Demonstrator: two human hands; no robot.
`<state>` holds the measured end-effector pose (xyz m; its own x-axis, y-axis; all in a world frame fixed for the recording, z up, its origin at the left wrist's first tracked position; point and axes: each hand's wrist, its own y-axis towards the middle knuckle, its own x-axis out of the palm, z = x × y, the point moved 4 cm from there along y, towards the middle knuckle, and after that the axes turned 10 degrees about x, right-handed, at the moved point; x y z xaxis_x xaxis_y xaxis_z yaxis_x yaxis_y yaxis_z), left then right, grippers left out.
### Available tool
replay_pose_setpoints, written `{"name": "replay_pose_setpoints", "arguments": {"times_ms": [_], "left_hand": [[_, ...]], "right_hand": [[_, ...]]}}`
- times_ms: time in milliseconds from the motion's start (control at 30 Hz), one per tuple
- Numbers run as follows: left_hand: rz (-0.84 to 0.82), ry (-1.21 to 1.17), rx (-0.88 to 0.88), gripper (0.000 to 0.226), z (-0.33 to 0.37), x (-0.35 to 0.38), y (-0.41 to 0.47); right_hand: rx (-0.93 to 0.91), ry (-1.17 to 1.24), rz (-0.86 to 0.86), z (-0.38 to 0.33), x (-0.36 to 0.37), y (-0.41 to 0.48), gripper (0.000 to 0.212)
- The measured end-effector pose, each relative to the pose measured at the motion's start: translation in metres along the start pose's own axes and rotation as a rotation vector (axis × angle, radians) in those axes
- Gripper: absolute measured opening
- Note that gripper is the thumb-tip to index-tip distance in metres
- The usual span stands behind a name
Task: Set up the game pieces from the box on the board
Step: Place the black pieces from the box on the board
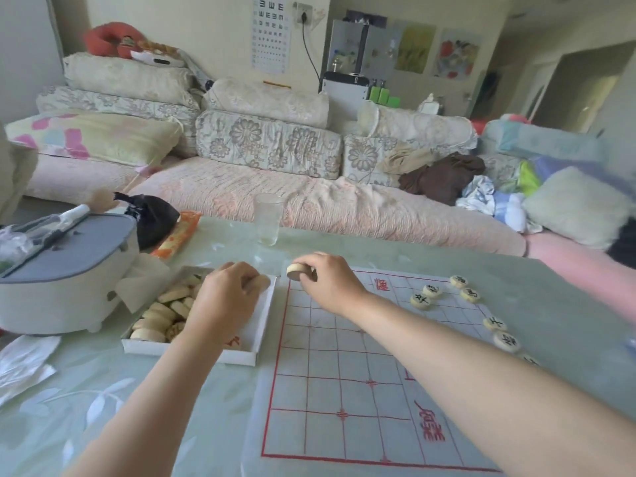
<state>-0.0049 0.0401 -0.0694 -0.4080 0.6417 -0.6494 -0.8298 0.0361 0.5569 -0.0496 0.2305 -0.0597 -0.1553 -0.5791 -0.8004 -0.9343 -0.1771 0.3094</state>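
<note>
We hold one round piece (296, 269) pinched between the fingers of our right hand (328, 287), raised at the far left corner of the board (339, 373) — the piece is tilted, its pale face turned up and left. Our left hand (225, 297) reaches into the white box (256, 333), fingers curled together over the pieces at its far end; we cannot tell whether it grips one. The box lies just beside the left edge of the board, and the loose pieces (161, 318) are heaped in its left half.

On the board, a white sheet with a red grid, three placed pieces (432, 295) sit close together near the far right corner, and more run along the right edge (495, 323).

Both board and box rest on a pale green table (86, 407). A clear glass (268, 218) stands upright beyond the box, well apart from it. A grey-lidded appliance (65, 280) sits to the left of the box — behind it, a black bag (151, 215). A sofa (275, 197) with floral cushions stands beyond the table.
</note>
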Motion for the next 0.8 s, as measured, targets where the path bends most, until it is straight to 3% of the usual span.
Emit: {"name": "replay_pose_setpoints", "arguments": {"times_ms": [433, 600, 800], "left_hand": [[-0.335, -0.153, 0.204, 0.011, 0.148, 0.1, -0.038], [-0.321, -0.134, 0.205, 0.015, 0.181, 0.132, -0.032], [-0.373, -0.084, 0.201, 0.014, 0.189, 0.17, -0.009]], "right_hand": [[0.286, -0.017, 0.128, 0.138, -0.128, -0.131, 0.018], [0.451, -0.069, 0.215, 0.196, -0.168, -0.154, 0.001], [0.548, -0.145, 0.294, 0.257, -0.201, -0.146, 0.007]]}}
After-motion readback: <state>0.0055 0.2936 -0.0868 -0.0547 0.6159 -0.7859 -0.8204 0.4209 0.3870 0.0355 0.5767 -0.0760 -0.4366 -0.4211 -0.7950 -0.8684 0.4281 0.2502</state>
